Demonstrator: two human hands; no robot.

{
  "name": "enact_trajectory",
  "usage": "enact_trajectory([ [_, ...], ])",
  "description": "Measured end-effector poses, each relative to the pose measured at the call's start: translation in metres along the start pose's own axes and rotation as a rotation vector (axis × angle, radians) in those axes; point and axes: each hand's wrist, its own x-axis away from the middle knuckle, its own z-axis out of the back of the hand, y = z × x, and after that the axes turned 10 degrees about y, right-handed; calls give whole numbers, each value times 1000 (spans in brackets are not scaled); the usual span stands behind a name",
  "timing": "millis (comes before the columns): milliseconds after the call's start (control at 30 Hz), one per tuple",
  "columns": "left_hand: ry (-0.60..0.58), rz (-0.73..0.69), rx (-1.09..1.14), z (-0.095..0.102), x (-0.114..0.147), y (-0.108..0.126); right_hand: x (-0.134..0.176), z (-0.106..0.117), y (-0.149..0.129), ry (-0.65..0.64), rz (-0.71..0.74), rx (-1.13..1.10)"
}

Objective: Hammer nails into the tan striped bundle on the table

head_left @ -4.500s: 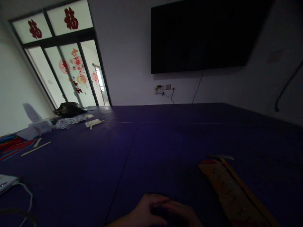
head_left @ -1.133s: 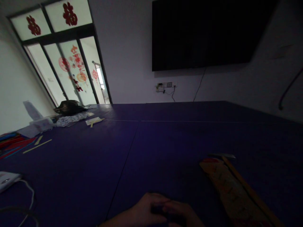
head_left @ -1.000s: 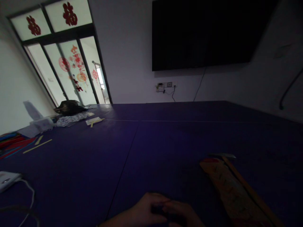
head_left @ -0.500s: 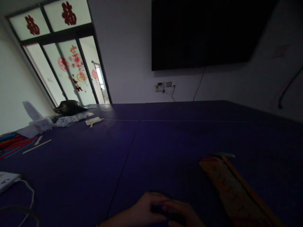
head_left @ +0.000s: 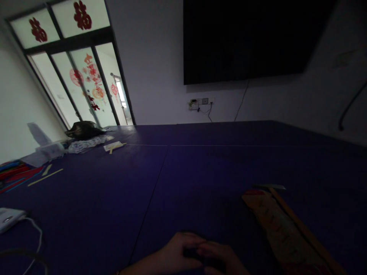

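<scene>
My left hand (head_left: 174,252) rests at the bottom middle of the view, its thumb and fingers apart in a loose curve. My right hand (head_left: 223,255) meets it from the right, fingertips touching or overlapping the left fingers. Only a dark gap shows between them, with no object I can make out. To the right of my hands lies an orange-brown printed packet (head_left: 275,225). Along its right side lies a tool with a long wooden handle (head_left: 304,230) and a thin metal head (head_left: 271,186), resembling a hammer. Neither hand touches the packet or the tool.
The dark blue table (head_left: 200,172) has a seam across it. At left are a white device (head_left: 10,218) with a cable, red and blue strips (head_left: 20,175), a clear box (head_left: 48,152), papers (head_left: 87,145) and a black bag (head_left: 84,130). A large screen (head_left: 243,42) hangs ahead.
My hands stay almost in the same place, fingertips still together. The view has shifted very slightly; the things on the table have not moved.
</scene>
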Motion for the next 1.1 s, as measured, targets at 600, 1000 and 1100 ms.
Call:
enact_trajectory([
  [600, 9, -35, -16, 0, 0, 1, -8, 6, -16, 11, 35, -41],
  [1000, 4, -23, -26, -1, -1, 6, -6, 6, -15, 32, 50, -17],
  [1100, 12, -29, -17, 0, -1, 6, -7, 6, -15, 2, 57, -38],
])
